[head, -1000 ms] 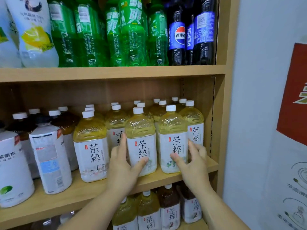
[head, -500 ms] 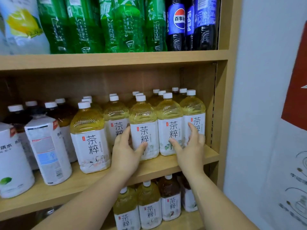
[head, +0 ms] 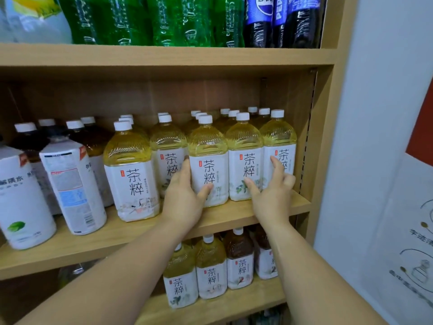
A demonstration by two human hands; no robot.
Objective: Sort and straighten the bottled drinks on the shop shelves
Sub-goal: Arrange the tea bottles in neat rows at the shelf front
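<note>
The left hand (head: 182, 200) grips a tea bottle (head: 208, 146) in the middle of the shelf (head: 131, 228), with its thumb across the label and its fingers curled round the bottle's left side. The right hand (head: 271, 195) is spread open and holds nothing. Its thumb presses on the neighbouring bottle (head: 243, 146) and its forefinger rests on the end bottle (head: 278, 137) by the shelf wall.

Over the past second both hands have slid these two bottles back. They stood forward of the row and now sit level with the end bottle, labels facing out. The right end of the row looks straightened.

One more tea bottle, the forward bottle (head: 128, 174), stands just left of the left hand, nearer the shelf edge than the others. It probably needs pushing back next.

Further left are white bottles (head: 77, 188) with dark drinks behind them. Green bottles (head: 164, 19) and cola bottles (head: 281, 22) fill the shelf above, and smaller tea bottles (head: 210, 273) stand on the shelf below.
</note>
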